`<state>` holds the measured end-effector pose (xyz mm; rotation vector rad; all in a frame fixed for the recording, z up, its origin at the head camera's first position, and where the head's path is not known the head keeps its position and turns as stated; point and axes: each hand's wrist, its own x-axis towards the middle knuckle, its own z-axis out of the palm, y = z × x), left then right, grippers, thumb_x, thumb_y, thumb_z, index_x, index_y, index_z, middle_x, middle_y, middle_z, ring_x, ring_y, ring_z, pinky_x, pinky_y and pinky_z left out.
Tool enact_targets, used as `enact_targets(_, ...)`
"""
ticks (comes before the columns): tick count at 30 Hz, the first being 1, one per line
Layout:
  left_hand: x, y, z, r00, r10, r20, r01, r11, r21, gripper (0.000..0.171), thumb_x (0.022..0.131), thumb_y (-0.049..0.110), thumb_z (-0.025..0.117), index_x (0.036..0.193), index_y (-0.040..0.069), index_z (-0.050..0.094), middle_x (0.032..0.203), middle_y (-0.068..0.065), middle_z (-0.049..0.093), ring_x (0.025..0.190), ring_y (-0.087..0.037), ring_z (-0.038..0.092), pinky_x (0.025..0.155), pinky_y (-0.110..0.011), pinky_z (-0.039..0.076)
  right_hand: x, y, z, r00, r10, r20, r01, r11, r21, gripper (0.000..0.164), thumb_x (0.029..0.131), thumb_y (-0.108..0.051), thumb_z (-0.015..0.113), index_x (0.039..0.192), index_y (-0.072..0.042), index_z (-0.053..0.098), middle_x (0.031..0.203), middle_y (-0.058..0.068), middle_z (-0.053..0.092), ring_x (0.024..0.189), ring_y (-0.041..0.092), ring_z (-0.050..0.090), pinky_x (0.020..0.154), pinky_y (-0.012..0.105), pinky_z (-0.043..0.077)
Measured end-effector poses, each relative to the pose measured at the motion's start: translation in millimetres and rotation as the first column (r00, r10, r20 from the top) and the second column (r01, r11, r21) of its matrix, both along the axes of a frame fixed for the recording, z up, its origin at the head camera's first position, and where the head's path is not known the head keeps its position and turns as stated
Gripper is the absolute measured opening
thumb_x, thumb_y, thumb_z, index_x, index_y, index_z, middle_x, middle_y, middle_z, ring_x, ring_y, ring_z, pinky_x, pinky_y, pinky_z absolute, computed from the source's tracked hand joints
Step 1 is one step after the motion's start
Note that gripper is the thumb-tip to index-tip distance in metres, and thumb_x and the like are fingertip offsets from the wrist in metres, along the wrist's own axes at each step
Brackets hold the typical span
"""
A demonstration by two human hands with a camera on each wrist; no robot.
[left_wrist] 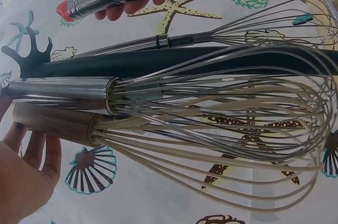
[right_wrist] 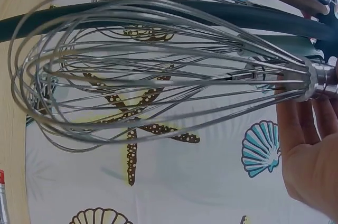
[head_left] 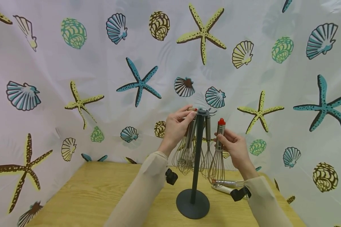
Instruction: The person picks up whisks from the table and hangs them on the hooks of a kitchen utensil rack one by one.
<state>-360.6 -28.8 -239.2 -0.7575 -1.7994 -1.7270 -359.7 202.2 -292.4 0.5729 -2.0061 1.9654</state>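
My right hand [head_left: 236,146] grips a steel-handled whisk [head_left: 220,135] with a red end cap, handle up and wires down, just right of the dark stand [head_left: 198,157]. At the stand's top left, my left hand [head_left: 176,126] has its fingers round the top of a wooden-handled whisk [left_wrist: 55,121]. Next to it hangs a steel-handled whisk [left_wrist: 63,94], its top close to the left thumb. Another slim steel-handled whisk [head_left: 208,127] hangs on the stand's right side. Prongs [left_wrist: 34,39] of the stand's top show beside the handles.
On the wooden table [head_left: 102,189], right of the stand's round base [head_left: 192,209], lie a red-ended whisk [head_left: 227,183] and a white-handled utensil [head_left: 223,189], partly behind the right wrist. A sheet [head_left: 96,63] printed with shells and starfish encloses the back and sides.
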Motion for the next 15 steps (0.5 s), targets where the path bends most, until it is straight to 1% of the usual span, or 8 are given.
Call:
enact_targets(2, -0.1, 0, -0.2, 1.000, 0.000, 0.002, 0.000, 1.000, 0.002, 0.027, 0.096, 0.024, 0.064, 0.116, 0.008, 0.074, 0.139, 0.006, 0.058, 0.105, -0.021, 0.066, 0.075, -0.024, 0.049, -1.1, -2, 3.4, 1.000, -0.013, -0.008, 0.013, 1.000, 0.006, 0.054, 0.096, -0.022, 0.065, 0.144, -0.002, 0.048, 0.100, -0.019, 0.073, 0.091, 0.003, 0.070, 0.077, 0.025, 0.057)
enact_targets(7, -0.6, -1, 0.2, 1.000, 0.003, -0.005, -0.003, 1.000, 0.004, 0.027, 0.097, 0.024, 0.064, 0.116, 0.008, 0.074, 0.139, 0.005, 0.059, 0.110, -0.018, 0.065, 0.082, -0.024, 0.051, -4.4, -8, 13.5, 0.998, -0.055, -0.017, 0.056, 0.998, 0.017, 0.054, 0.094, -0.026, 0.067, 0.142, -0.004, 0.052, 0.101, -0.019, 0.072, 0.091, 0.004, 0.070, 0.074, 0.023, 0.055)
enact_targets(9, -0.3, -1, 0.3, 1.000, 0.005, -0.006, -0.005, 1.000, 0.004, 0.027, 0.097, 0.024, 0.064, 0.115, 0.007, 0.074, 0.139, 0.004, 0.059, 0.109, -0.017, 0.065, 0.081, -0.023, 0.051, -5.9, -10, 16.4, 0.998, -0.058, -0.021, 0.058, 0.998, 0.009, 0.054, 0.094, -0.026, 0.067, 0.141, -0.003, 0.053, 0.100, -0.019, 0.072, 0.091, 0.005, 0.071, 0.073, 0.022, 0.055)
enact_targets(11, 0.3, -1, 0.3, 1.000, 0.004, -0.003, -0.004, 1.000, 0.008, 0.027, 0.097, 0.024, 0.064, 0.115, 0.007, 0.074, 0.139, 0.004, 0.059, 0.102, -0.018, 0.066, 0.073, -0.022, 0.050, -6.8, -12, 18.1, 0.998, -0.055, -0.027, 0.055, 0.998, -0.006, 0.053, 0.094, -0.025, 0.067, 0.140, -0.002, 0.053, 0.099, -0.019, 0.072, 0.090, 0.005, 0.071, 0.072, 0.022, 0.054)
enact_targets(13, 0.0, -1, 0.0, 1.000, 0.005, -0.004, -0.005, 1.000, 0.010, 0.027, 0.097, 0.023, 0.064, 0.115, 0.006, 0.074, 0.138, 0.003, 0.060, 0.099, -0.018, 0.066, 0.072, -0.022, 0.049, -6.9, -12, 18.9, 0.998, -0.049, -0.042, 0.048, 0.999, -0.020, 0.051, 0.095, -0.023, 0.066, 0.139, -0.001, 0.054, 0.099, -0.018, 0.073, 0.089, 0.006, 0.071, 0.073, 0.022, 0.055)
enact_targets(15, -0.5, -1, -0.2, 1.000, 0.004, -0.006, -0.004, 1.000, 0.011, 0.027, 0.096, 0.023, 0.065, 0.115, 0.006, 0.074, 0.137, 0.004, 0.060, 0.100, -0.018, 0.066, 0.075, -0.023, 0.051, -6.6, -13, 19.3, 0.997, -0.050, -0.056, 0.049, 0.998, -0.026, 0.050, 0.096, -0.021, 0.065, 0.139, 0.000, 0.053, 0.099, -0.019, 0.072, 0.089, 0.004, 0.070, 0.073, 0.022, 0.055)
